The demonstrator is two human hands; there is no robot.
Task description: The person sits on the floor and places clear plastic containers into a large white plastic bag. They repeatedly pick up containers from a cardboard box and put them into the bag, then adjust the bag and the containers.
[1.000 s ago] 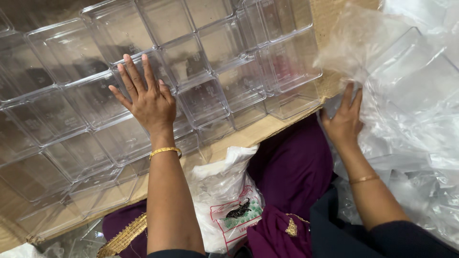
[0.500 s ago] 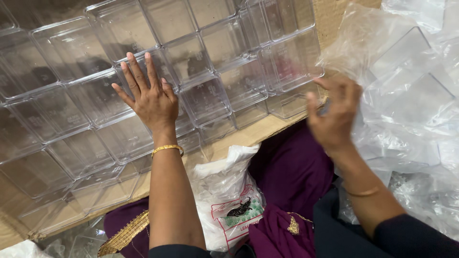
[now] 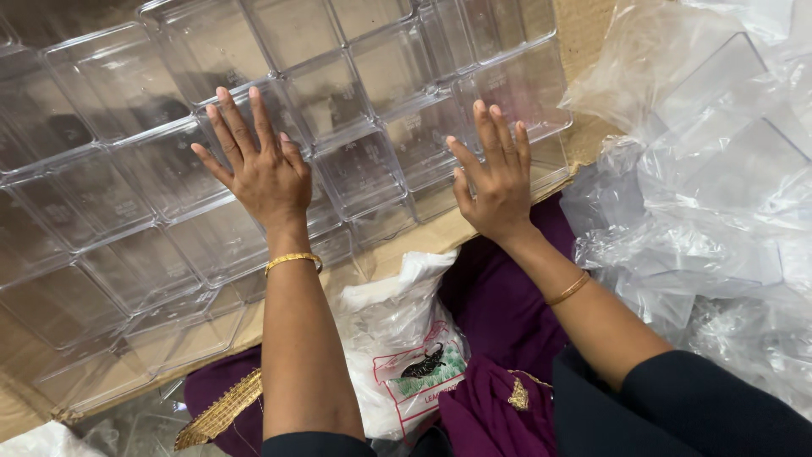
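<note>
- Clear plastic boxes stand packed edge to edge in tilted rows, filling a shallow cardboard tray from the far left across most of the view.
- The left hand lies flat on top of the boxes near the middle of the block, fingers spread and straight — pressing, closed on nothing; a gold bangle sits at the wrist.
- The right hand lies flat as well, fingers together and open, on the boxes at the block's near right corner, just above the cardboard edge.
- By the look of it, the tray is nearly full; both palms seem to be settling the rows level.
- Below the arms lie a white printed bag and purple cloth.
- At the far right — a heap of crumpled clear plastic wrapping, with more transparent boxes apparently inside, still outside the tray.
</note>
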